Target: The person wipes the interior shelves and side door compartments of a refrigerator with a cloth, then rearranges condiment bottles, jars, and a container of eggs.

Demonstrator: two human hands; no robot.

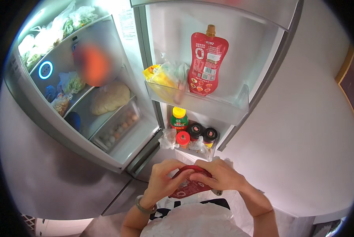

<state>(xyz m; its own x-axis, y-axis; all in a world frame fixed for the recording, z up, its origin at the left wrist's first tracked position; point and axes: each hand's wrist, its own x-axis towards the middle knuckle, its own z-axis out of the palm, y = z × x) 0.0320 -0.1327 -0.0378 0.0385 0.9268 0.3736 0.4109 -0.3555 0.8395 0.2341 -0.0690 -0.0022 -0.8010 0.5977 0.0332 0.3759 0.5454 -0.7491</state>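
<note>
Both hands grip a red spouted sauce pouch in front of my body, below the open refrigerator door. My left hand pinches its upper left edge, and my right hand takes the upper right edge with thumb in front. The thumbs nearly meet over the pouch. Its spout is not visible. Another red Heinz pouch with a tan cap stands upright in the door's clear middle shelf. Beside it leans a yellow packet with clear plastic wrapping.
The lower door rack holds a green jar with a yellow lid, a red-lidded jar, black-lidded jars and knotted plastic bags. Inside the refrigerator are bagged vegetables, a large pale bag and an egg drawer.
</note>
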